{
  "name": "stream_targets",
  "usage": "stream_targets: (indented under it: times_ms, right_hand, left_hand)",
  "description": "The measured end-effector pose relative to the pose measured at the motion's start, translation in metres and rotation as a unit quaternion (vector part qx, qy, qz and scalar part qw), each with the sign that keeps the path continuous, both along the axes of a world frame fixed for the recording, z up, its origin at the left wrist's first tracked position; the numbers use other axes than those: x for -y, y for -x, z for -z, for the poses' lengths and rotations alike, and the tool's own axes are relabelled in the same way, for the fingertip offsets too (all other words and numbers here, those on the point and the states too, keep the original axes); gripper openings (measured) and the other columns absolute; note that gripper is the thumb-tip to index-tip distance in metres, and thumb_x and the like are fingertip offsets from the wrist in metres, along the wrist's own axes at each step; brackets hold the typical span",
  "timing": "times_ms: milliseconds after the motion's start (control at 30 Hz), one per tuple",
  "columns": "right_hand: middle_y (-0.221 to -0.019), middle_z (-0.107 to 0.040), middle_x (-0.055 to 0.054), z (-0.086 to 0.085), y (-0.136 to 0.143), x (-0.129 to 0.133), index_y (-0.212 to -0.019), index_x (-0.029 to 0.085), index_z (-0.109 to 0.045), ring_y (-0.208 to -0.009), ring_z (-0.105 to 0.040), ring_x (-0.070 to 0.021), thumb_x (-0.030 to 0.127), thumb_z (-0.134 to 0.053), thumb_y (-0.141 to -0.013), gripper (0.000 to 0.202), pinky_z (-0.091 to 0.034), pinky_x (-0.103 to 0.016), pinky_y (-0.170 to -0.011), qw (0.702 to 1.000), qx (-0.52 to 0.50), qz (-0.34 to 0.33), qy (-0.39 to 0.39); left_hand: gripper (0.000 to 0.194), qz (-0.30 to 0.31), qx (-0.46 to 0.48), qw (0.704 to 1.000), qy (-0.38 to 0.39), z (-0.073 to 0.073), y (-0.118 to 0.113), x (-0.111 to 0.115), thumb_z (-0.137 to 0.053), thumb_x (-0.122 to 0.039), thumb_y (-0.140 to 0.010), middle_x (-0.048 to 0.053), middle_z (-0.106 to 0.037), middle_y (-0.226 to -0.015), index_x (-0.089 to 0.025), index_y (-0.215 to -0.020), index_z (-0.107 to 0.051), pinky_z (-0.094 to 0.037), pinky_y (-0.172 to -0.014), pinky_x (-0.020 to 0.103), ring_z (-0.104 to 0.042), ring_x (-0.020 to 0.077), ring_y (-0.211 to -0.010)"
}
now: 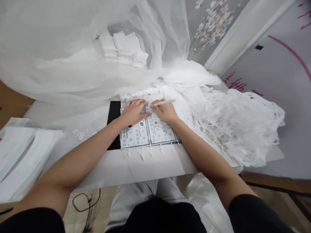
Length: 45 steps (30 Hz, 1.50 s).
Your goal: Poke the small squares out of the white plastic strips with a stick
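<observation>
A white sheet (pixel 158 133) with rows of small grey rings and curved cut-outs lies over a black board (pixel 113 140), with thin white strips hanging off its front edge. My left hand (pixel 134 112) rests flat on the sheet's left half, fingers apart and holding nothing. Just to its right, my right hand (pixel 167 111) is closed around a slim white pen-like tool (pixel 166 101). The tool lies nearly level, its thicker end pointing right. Its working tip is too small to make out near my thumb and fingertips.
To the right is a large heap of tangled white strips (pixel 240 126). Stacked white sheets (pixel 20 153) lie at the left, near small clear scraps (pixel 81 134). Translucent white plastic (pixel 66 75) covers folded white pieces (pixel 126 49) behind. A marked whiteboard (pixel 278 100) stands right.
</observation>
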State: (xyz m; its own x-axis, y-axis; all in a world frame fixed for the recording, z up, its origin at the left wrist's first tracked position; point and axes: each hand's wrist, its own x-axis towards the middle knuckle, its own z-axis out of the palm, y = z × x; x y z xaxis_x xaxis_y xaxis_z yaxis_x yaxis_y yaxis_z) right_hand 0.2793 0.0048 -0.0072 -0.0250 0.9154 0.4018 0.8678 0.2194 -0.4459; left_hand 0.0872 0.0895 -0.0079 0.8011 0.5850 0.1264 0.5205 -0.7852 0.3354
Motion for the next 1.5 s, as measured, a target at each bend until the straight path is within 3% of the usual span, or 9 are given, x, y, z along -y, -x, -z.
stream_targets:
  times_ms: [100,200,533,1033,1500]
  right_hand:
    - [-0.095,-0.077,-0.005,0.0004,-0.0052,-0.0001,-0.087,0.018,-0.075,-0.082,-0.070,-0.0194,0.040,-0.054,-0.096,0.031,-0.050,-0.028,-0.073,0.988,-0.156,0.016,0.001]
    - [-0.092,-0.078,-0.004,0.0011,-0.0077,0.0005,-0.082,0.017,-0.075,-0.083,-0.072,-0.0206,0.043,-0.058,-0.093,0.033,-0.052,-0.028,-0.072,0.976,-0.214,0.009,0.024]
    - [-0.092,-0.079,-0.004,-0.0024,-0.0053,0.0010,-0.085,0.019,-0.077,-0.090,-0.072,-0.0230,0.044,-0.063,-0.089,0.028,-0.054,-0.032,-0.080,0.971,-0.229,0.003,0.072]
    - [-0.092,-0.078,-0.003,-0.0027,-0.0042,0.0013,-0.086,0.020,-0.077,-0.093,-0.072,-0.0229,0.039,-0.064,-0.089,0.023,-0.053,-0.034,-0.086,0.972,-0.230,-0.013,0.053]
    - [-0.087,-0.077,-0.004,0.0012,-0.0069,-0.0002,-0.087,0.019,-0.077,-0.085,-0.071,-0.0223,0.041,-0.063,-0.089,0.026,-0.051,-0.032,-0.077,0.967,-0.247,-0.013,0.058]
  left_hand:
    - [0.064,0.002,-0.004,1.000,0.002,-0.0015,0.0004,0.0004,-0.050,-0.063,-0.093,0.007,-0.045,-0.154,-0.023,-0.143,-0.050,-0.026,-0.116,0.049,-0.037,0.0297,-0.142]
    - [0.065,0.002,-0.007,1.000,0.006,-0.0031,0.0002,0.0011,-0.050,-0.063,-0.092,0.007,-0.045,-0.154,-0.023,-0.143,-0.050,-0.026,-0.116,0.049,-0.037,0.0304,-0.143]
    - [0.060,-0.013,-0.014,1.000,0.017,-0.0063,-0.0007,0.0038,-0.052,-0.060,-0.092,0.006,-0.045,-0.154,-0.025,-0.141,-0.052,-0.025,-0.117,0.049,-0.037,0.0309,-0.143]
    - [0.060,-0.009,-0.012,1.000,0.020,-0.0065,-0.0002,0.0039,-0.052,-0.061,-0.092,0.006,-0.045,-0.154,-0.026,-0.141,-0.052,-0.026,-0.116,0.049,-0.037,0.0304,-0.143]
    - [0.059,-0.010,-0.014,1.000,0.024,-0.0075,-0.0005,0.0039,-0.052,-0.061,-0.092,0.007,-0.046,-0.153,-0.025,-0.139,-0.054,-0.026,-0.116,0.049,-0.038,0.0298,-0.142]
